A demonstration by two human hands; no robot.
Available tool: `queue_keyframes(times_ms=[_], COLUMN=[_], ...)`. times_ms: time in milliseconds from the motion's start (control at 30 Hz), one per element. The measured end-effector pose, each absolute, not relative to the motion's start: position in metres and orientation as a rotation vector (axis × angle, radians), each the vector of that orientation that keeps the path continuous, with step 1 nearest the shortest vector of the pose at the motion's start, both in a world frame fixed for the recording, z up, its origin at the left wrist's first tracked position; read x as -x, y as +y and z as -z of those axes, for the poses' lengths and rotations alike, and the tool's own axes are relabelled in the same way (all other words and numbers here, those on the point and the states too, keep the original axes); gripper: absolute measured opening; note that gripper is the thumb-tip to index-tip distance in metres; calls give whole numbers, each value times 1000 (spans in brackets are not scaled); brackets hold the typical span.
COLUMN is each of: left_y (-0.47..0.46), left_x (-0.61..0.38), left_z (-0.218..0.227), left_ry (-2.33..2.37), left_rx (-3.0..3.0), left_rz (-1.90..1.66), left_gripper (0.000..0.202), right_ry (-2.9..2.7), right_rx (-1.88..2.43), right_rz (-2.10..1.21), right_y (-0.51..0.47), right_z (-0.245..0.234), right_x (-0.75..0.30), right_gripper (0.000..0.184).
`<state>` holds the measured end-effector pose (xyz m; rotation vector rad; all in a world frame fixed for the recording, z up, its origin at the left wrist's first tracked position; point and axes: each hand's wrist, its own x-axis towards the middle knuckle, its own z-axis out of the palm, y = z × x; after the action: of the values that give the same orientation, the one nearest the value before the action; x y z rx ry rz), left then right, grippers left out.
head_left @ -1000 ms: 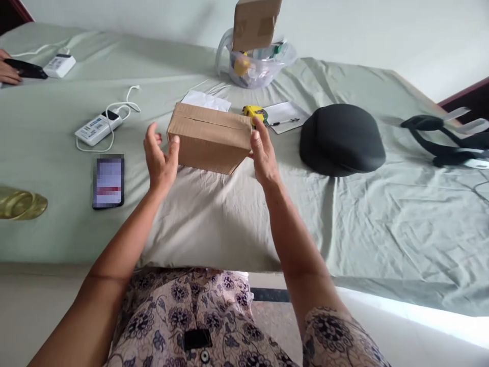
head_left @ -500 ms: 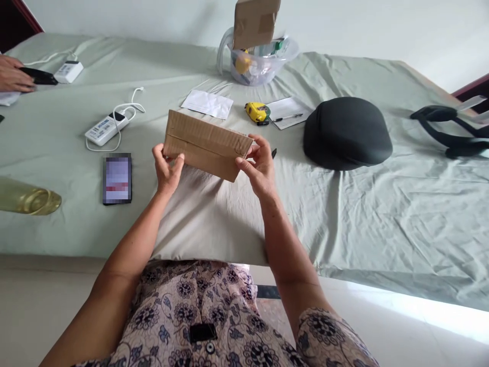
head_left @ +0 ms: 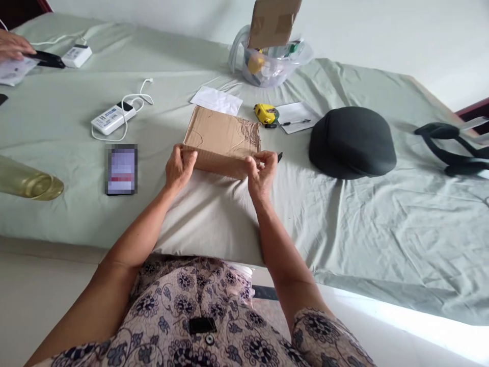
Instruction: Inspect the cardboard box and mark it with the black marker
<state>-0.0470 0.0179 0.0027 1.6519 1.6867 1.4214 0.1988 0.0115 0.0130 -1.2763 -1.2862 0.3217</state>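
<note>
A flat brown cardboard box (head_left: 223, 133) lies in front of me over the pale green cloth, its wide scuffed top facing up and its narrow side towards me. My left hand (head_left: 180, 167) is closed on its near left corner, thumb on the side. At the near right corner my right hand (head_left: 263, 174) grips it between thumb and curled fingers. Creases and ragged marks show at the top's far right. Just beyond my right hand, a dark pointed object (head_left: 280, 157) shows in part; its kind I cannot tell.
Beyond the box are a white paper (head_left: 217, 100), a yellow tape measure (head_left: 266, 114), a pen (head_left: 296, 122) and a plastic basket (head_left: 263, 71). A black cap (head_left: 353, 142) sits right; a phone (head_left: 121, 171) and power strip (head_left: 113, 118) left. Another person's hand (head_left: 14, 46) is far left.
The box has tipped from showing its narrow seamed side to lying lower with its wide top up. Both hands have turned with it. The other person's hand has lifted the dark object's near end slightly.
</note>
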Motion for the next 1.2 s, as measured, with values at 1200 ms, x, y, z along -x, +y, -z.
queue_keyframes(times_ms=[1200], left_y=[24], left_x=[43], left_z=[8], left_ry=[1351], left_rx=[-1643], left_rz=[-1462], left_gripper=[74], right_ry=[-1191], right_rx=[1340], right_rz=[-404], right_y=[16], right_z=[-33], right_x=[-211], right_gripper=[66])
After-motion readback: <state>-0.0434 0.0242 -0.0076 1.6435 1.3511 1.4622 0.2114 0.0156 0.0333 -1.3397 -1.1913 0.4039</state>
